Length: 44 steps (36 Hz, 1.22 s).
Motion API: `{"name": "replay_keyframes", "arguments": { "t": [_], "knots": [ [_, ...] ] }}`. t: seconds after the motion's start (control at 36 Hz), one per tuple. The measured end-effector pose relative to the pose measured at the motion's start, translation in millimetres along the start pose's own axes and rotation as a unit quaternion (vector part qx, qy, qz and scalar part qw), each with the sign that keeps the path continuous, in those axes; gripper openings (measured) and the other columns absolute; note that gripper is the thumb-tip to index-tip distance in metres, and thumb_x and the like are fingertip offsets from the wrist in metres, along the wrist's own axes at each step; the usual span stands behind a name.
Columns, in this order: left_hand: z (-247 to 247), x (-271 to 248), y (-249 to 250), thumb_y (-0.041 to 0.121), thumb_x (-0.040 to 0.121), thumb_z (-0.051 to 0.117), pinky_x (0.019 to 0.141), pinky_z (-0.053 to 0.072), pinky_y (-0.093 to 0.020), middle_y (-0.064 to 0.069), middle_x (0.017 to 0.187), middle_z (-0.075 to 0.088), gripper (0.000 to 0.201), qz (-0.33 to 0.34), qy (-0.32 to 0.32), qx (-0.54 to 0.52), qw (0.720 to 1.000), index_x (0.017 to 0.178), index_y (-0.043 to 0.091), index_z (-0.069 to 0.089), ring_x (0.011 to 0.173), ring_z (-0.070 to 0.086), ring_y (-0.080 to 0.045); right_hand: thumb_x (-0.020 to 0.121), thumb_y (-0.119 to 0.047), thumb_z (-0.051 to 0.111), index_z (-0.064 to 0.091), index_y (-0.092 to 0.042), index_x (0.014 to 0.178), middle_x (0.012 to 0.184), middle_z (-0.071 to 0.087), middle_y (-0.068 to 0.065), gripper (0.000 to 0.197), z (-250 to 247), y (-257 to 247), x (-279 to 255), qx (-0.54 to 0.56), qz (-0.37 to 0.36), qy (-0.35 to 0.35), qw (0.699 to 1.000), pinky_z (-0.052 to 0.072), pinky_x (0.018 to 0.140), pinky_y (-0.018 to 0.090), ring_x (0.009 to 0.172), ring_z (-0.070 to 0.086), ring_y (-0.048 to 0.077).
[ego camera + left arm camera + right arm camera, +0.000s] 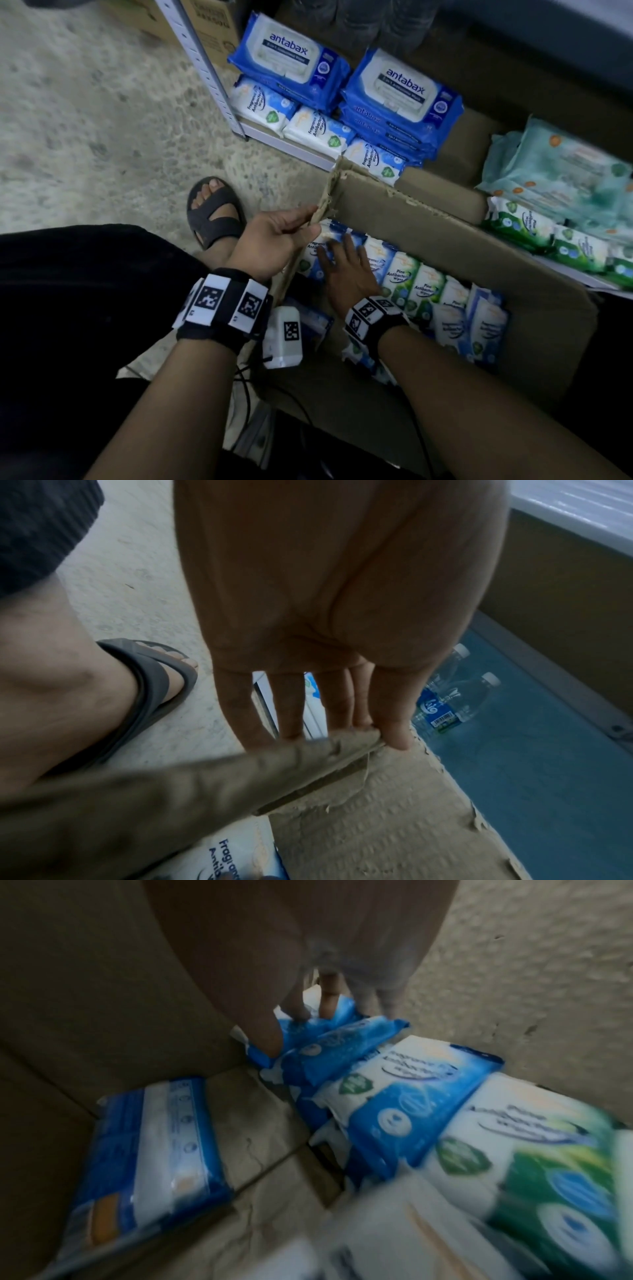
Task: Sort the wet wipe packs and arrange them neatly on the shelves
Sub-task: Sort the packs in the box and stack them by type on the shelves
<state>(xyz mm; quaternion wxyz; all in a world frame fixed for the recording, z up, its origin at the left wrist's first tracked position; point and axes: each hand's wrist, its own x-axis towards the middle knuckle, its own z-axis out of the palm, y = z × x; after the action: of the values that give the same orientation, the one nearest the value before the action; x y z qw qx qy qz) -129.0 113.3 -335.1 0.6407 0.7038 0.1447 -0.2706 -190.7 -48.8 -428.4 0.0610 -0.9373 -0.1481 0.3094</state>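
An open cardboard box [428, 222] on the floor holds a row of small wet wipe packs, blue ones [375, 253] to the left and green pine ones [400, 277] to the right. My left hand [298, 224] pinches the box's torn near-left corner edge [308, 772] between thumb and fingers. My right hand [337, 251] reaches into the box, its spread fingers resting on a blue pack [318, 1031] at the left end. On the bottom shelf lie two stacks of large blue antabax packs [400, 89], a row of small blue packs [318, 133] and green packs [524, 222].
Teal packs [561, 168] are piled on the green ones at the right. A grey perforated shelf post [205, 65] rises at the shelf's left corner. My sandalled foot [212, 212] is beside the box. Water bottles [459, 699] lie deeper on the shelf.
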Motion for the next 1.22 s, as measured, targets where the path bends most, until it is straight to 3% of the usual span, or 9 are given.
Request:
{"name": "replay_keyframes", "arguments": {
  "t": [0.17, 0.31, 0.64, 0.72, 0.81, 0.97, 1.06, 1.14, 1.22],
  "knots": [
    [5, 0, 2, 0.012, 0.089, 0.069, 0.109, 0.044, -0.036, 0.005, 0.122, 0.065, 0.042, -0.001, 0.012, -0.003, 1.000, 0.130, 0.010, 0.061, 0.115, 0.058, 0.002, 0.102, -0.037, 0.040, 0.009, -0.018, 0.157, 0.162, 0.004, 0.005, 0.067, -7, -6, 6, -0.033, 0.035, -0.027, 0.998, 0.002, 0.117, 0.063, 0.148, -0.010, 0.041],
    [6, 0, 2, 0.012, 0.088, 0.070, 0.109, 0.044, -0.037, 0.006, 0.121, 0.065, 0.041, 0.002, 0.015, 0.005, 1.000, 0.129, 0.010, 0.062, 0.118, 0.057, 0.000, 0.100, -0.038, 0.044, 0.008, -0.017, 0.157, 0.162, 0.005, 0.007, 0.070, -7, -10, 9, -0.039, 0.049, -0.038, 0.997, 0.007, 0.116, 0.064, 0.148, -0.005, 0.042],
    [-1, -2, 7, 0.017, 0.088, 0.070, 0.109, 0.044, -0.041, -0.001, 0.128, 0.065, 0.044, -0.013, -0.009, 0.000, 1.000, 0.131, 0.011, 0.061, 0.123, 0.057, -0.007, 0.097, -0.037, 0.055, 0.008, -0.034, 0.157, 0.161, 0.006, 0.004, 0.076, -4, 20, 11, 0.010, 0.000, -0.034, 0.999, 0.029, 0.115, 0.048, 0.149, -0.002, 0.035],
    [0, -4, 8, 0.014, 0.089, 0.069, 0.108, 0.045, -0.039, 0.000, 0.126, 0.065, 0.043, -0.019, -0.004, -0.002, 1.000, 0.131, 0.010, 0.061, 0.119, 0.058, -0.004, 0.096, -0.034, 0.058, 0.015, -0.030, 0.157, 0.160, 0.014, 0.012, 0.075, -2, 30, 3, 0.046, -0.010, -0.005, 0.999, 0.034, 0.113, 0.044, 0.149, 0.006, 0.033],
    [3, -6, 9, 0.011, 0.090, 0.067, 0.107, 0.045, -0.039, -0.001, 0.123, 0.067, 0.041, -0.023, -0.002, -0.010, 1.000, 0.130, 0.009, 0.061, 0.116, 0.060, -0.006, 0.092, -0.034, 0.063, 0.029, -0.019, 0.154, 0.154, 0.022, 0.016, 0.072, 2, 38, -9, 0.079, 0.009, 0.032, 0.996, 0.042, 0.107, 0.044, 0.140, 0.030, 0.035],
    [4, -8, 12, 0.013, 0.090, 0.068, 0.110, 0.043, -0.042, -0.001, 0.127, 0.065, 0.041, -0.026, -0.017, -0.003, 1.000, 0.131, 0.012, 0.061, 0.121, 0.058, -0.007, 0.087, -0.026, 0.067, 0.039, -0.015, 0.145, 0.157, 0.013, 0.013, 0.065, 8, 42, -26, 0.130, 0.005, 0.065, 0.989, 0.053, 0.085, 0.035, 0.123, 0.050, 0.031],
    [2, -8, 13, 0.015, 0.091, 0.068, 0.110, 0.042, -0.041, 0.003, 0.127, 0.065, 0.041, -0.033, -0.024, 0.002, 0.999, 0.131, 0.014, 0.061, 0.121, 0.057, -0.004, 0.081, -0.026, 0.077, 0.049, -0.010, 0.135, 0.153, 0.026, 0.018, 0.063, 13, 43, -29, 0.117, 0.000, 0.085, 0.989, 0.053, 0.092, 0.044, 0.127, 0.048, 0.038],
    [3, -9, 15, 0.012, 0.092, 0.066, 0.108, 0.044, -0.033, -0.001, 0.128, 0.065, 0.040, -0.030, -0.031, 0.004, 0.999, 0.131, 0.017, 0.060, 0.118, 0.058, 0.001, 0.074, -0.036, 0.083, 0.058, -0.010, 0.129, 0.148, 0.042, 0.018, 0.065, 18, 48, -27, 0.054, 0.004, 0.088, 0.995, 0.035, 0.109, 0.059, 0.140, 0.035, 0.042],
    [4, -7, 13, 0.010, 0.092, 0.065, 0.107, 0.045, -0.029, -0.001, 0.129, 0.064, 0.042, -0.029, -0.023, 0.002, 0.999, 0.132, 0.017, 0.058, 0.114, 0.057, 0.008, 0.075, -0.042, 0.081, 0.058, -0.015, 0.130, 0.149, 0.044, 0.013, 0.066, 22, 46, -27, 0.045, 0.025, 0.090, 0.995, 0.031, 0.112, 0.059, 0.142, 0.032, 0.041]
  ]
}}
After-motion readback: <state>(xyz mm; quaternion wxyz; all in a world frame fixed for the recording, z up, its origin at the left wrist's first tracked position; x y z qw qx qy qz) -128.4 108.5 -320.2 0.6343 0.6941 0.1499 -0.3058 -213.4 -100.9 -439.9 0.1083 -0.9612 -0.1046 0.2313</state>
